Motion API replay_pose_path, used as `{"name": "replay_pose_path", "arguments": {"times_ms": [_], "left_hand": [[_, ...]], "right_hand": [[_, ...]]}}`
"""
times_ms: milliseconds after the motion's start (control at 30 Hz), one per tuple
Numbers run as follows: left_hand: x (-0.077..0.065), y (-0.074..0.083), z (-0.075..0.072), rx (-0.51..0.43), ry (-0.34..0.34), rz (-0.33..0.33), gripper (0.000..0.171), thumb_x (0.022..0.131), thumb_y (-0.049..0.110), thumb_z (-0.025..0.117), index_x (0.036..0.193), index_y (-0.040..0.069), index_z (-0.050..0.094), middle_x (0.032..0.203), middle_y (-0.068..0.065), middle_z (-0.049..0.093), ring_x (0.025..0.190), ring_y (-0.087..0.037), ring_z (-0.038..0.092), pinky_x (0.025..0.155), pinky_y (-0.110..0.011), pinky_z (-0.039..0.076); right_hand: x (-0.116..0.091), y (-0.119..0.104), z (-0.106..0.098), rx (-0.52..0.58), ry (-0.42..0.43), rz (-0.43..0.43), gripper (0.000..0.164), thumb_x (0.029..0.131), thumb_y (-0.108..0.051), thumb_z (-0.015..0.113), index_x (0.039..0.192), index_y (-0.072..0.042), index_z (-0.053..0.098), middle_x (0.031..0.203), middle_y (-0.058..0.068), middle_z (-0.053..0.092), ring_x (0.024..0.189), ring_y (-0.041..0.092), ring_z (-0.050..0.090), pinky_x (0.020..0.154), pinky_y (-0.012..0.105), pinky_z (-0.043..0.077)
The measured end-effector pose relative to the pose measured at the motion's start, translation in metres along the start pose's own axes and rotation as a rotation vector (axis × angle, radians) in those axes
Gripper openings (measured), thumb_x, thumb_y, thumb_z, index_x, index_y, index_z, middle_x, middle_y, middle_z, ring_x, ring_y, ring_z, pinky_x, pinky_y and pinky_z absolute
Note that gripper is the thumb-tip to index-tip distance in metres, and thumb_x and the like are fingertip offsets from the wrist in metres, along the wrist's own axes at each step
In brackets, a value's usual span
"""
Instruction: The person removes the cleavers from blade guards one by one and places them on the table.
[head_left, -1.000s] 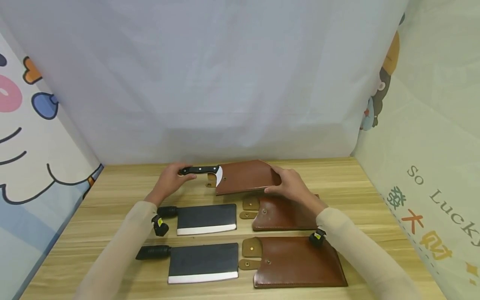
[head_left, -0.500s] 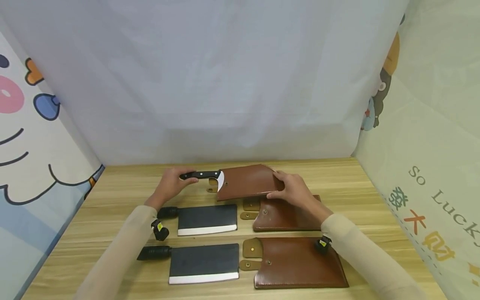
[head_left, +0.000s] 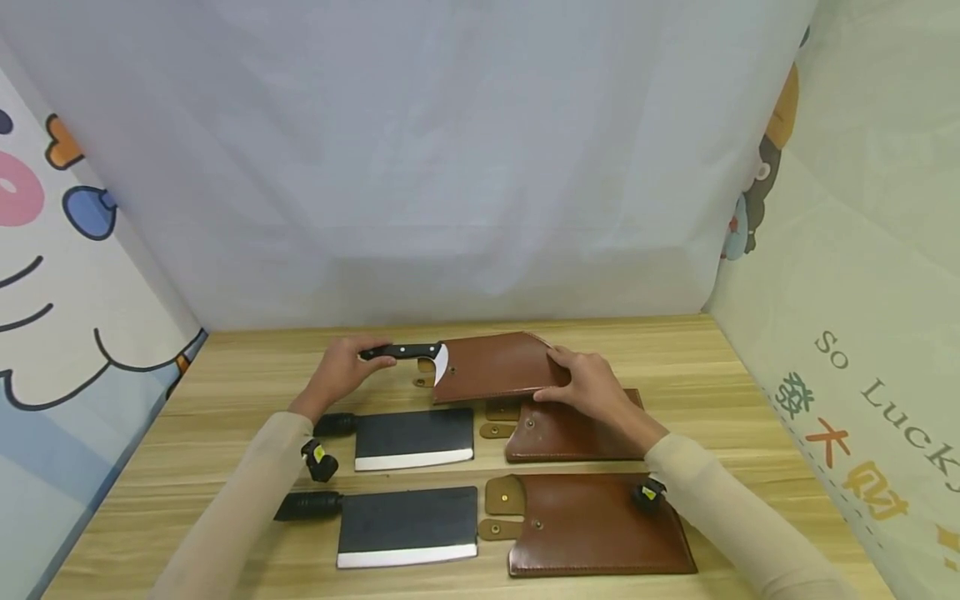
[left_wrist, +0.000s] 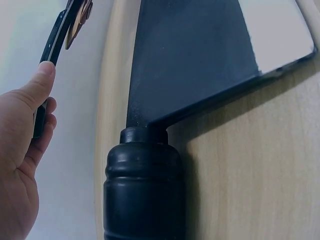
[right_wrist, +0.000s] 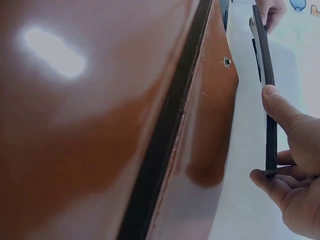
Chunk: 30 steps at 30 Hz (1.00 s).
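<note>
At the back of the table a cleaver sits with its blade inside a brown leather sheath (head_left: pixel 498 367), only the silver heel and the black riveted handle (head_left: pixel 408 351) showing. My left hand (head_left: pixel 341 372) pinches the handle's end, thumb on the near side, as the left wrist view confirms with the thumb (left_wrist: pixel 42 82) against it. My right hand (head_left: pixel 592 390) grips the sheath's right end between thumb and fingers; the right wrist view shows the sheath edge-on (right_wrist: pixel 270 65). The sheath is raised and tilted, overlapping another sheath in front. Its tan straps (head_left: pixel 424 372) hang behind the handle.
Two dark-bladed cleavers lie on the table's left, a middle one (head_left: pixel 412 437) and a front one (head_left: pixel 408 523). Right of them lie a middle brown sheath (head_left: pixel 562 433) and a front one (head_left: pixel 592 529), with tan snap straps. A white cloth (head_left: pixel 480 167) stands behind the table.
Both hands have brought the sheathed cleaver slightly toward me and a little to the right. Over the last half second it has hardly moved. The cleavers and sheaths on the table stay put.
</note>
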<state>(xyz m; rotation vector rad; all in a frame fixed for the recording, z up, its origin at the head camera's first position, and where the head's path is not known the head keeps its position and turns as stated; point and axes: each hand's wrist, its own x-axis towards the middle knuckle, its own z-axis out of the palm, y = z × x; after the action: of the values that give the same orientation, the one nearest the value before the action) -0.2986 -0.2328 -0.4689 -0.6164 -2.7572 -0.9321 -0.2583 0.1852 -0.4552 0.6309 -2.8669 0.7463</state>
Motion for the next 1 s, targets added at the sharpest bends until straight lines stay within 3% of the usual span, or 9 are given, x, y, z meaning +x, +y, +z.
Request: {"name": "replay_pose_path", "arguments": {"times_ms": [333,700,900,1000], "left_hand": [[0.000,-0.002,-0.003,-0.001,-0.013,-0.008,0.044,0.093,0.027,0.077,0.129,0.002,0.071,0.125,-0.021,0.070,0.111,-0.039,0.068,0.091,-0.056,0.052],[-0.003,-0.003,-0.007,-0.020,-0.036,-0.050,0.046,0.093,0.029,0.077,0.130,0.004,0.070,0.129,-0.022,0.068,0.115,-0.039,0.066,0.094,-0.056,0.051],[-0.004,-0.006,-0.009,-0.019,-0.027,-0.052,0.045,0.092,0.028,0.078,0.129,0.003,0.071,0.128,-0.021,0.069,0.108,-0.036,0.069,0.089,-0.054,0.053],[-0.006,-0.007,-0.012,-0.020,-0.023,-0.062,0.044,0.092,0.030,0.078,0.128,0.003,0.072,0.126,-0.021,0.070,0.093,-0.031,0.069,0.082,-0.048,0.051]], "right_hand": [[-0.001,0.000,0.001,-0.003,0.011,-0.036,0.083,0.081,-0.042,0.086,0.144,0.003,0.055,0.145,0.027,0.054,0.128,0.044,0.057,0.103,0.053,0.047],[-0.004,-0.001,0.000,-0.014,-0.010,-0.010,0.084,0.085,-0.041,0.083,0.147,0.004,0.050,0.149,0.028,0.049,0.132,0.046,0.053,0.105,0.055,0.044],[-0.005,0.001,-0.002,-0.021,0.005,-0.009,0.084,0.085,-0.041,0.083,0.148,0.003,0.049,0.149,0.027,0.050,0.130,0.047,0.054,0.105,0.056,0.044],[-0.005,0.003,-0.002,-0.012,0.010,-0.009,0.085,0.085,-0.041,0.083,0.149,0.003,0.048,0.150,0.028,0.049,0.130,0.047,0.054,0.105,0.057,0.044]]}}
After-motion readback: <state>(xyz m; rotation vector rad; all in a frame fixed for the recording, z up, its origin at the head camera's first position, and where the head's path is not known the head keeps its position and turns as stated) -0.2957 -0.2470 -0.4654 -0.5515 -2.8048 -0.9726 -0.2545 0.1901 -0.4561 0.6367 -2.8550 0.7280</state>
